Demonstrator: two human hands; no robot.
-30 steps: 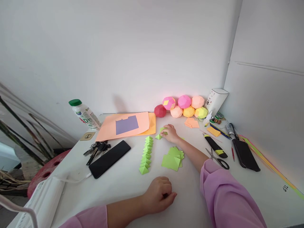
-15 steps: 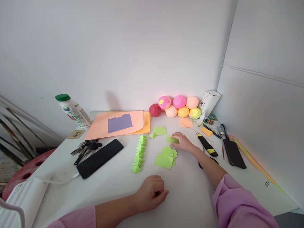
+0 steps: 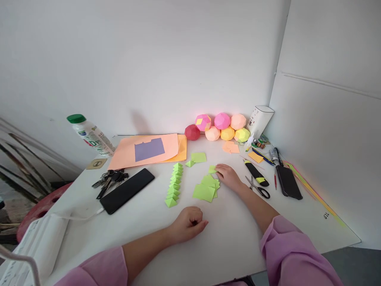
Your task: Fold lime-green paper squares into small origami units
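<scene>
My left hand rests on the white table in a loose fist, with nothing showing in it. Farther away, my right hand has its fingertips closed on the right part of a small green paper piece, which they partly cover. Just nearer than that lies an overlapping pile of green paper pieces. To the left runs a column of folded green paper pyramids. One more folded green pyramid sits beside a flat green paper.
Faceted paper balls are stacked by the wall. Scissors, a yellow-black cutter and a phone lie right. On the left are orange sheets, keys, a black power bank and a bottle.
My right hand has shifted slightly over the small green paper and covers more of it. The scissors have come into fuller view beside the right forearm. My left hand keeps its loose fist.
</scene>
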